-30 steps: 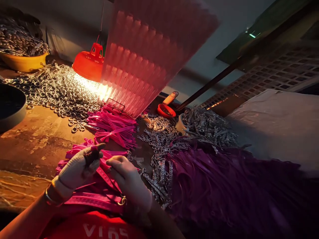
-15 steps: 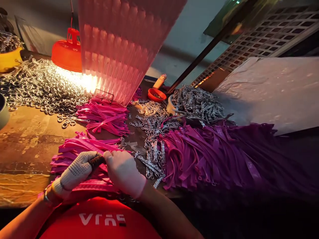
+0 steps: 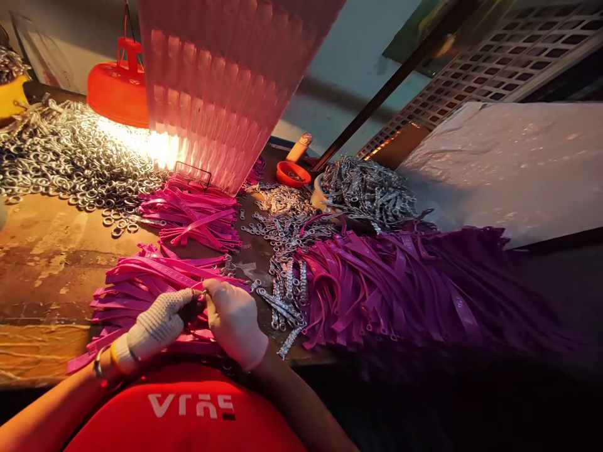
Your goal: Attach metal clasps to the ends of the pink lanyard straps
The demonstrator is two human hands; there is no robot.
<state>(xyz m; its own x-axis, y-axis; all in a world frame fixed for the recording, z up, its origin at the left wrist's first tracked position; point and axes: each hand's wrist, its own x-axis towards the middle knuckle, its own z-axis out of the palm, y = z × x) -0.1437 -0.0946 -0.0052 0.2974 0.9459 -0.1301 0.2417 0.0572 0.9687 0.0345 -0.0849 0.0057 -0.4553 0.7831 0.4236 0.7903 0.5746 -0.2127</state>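
My left hand [image 3: 157,326], in a white dotted glove with dark fingertips, is closed in front of my body. My right hand [image 3: 236,321], in a white glove, is closed right beside it, and the fingertips of both nearly meet. What they pinch is too small and hidden to name. Under and behind them lies a pile of pink straps [image 3: 146,273]. Small metal clasps [image 3: 287,282] lie just right of my right hand, beside a large heap of purple straps [image 3: 377,282].
A red lamp [image 3: 117,94] hangs over a heap of metal rings [image 3: 70,157]. A ribbed translucent sheet [image 3: 226,81] stands behind more pink straps [image 3: 195,216]. A small orange bowl [image 3: 293,174] sits near a tub heaped with metal clasps [image 3: 372,191].
The whole view has shifted slightly. My hands stay close together, with the left hand's dark fingertips now more hidden and the right hand turned a little.
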